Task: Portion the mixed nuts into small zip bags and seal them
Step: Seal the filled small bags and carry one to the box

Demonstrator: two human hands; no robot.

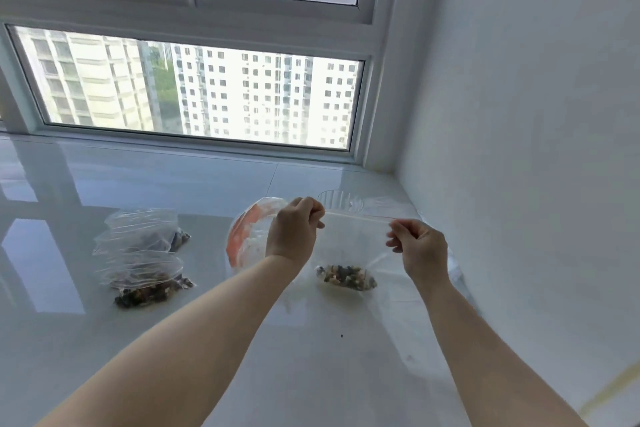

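Both hands pinch the top strip of a clear zip bag (349, 246), fingers curled tight on it: the left hand (294, 230) at its left end, the right hand (420, 246) at its right end. The bag hangs upright between them, its nuts (346, 277) gathered at the bottom, which touches the surface (311, 357). Just behind the left hand lies a larger bag with orange print (242, 236). A clear cup (341, 200) stands behind the strip. Well to the left lie two filled bags (145, 253), one before the other. The surface is glossy white, mirroring the window (201, 90) behind it. A white wall (536, 114) bounds it on the right.
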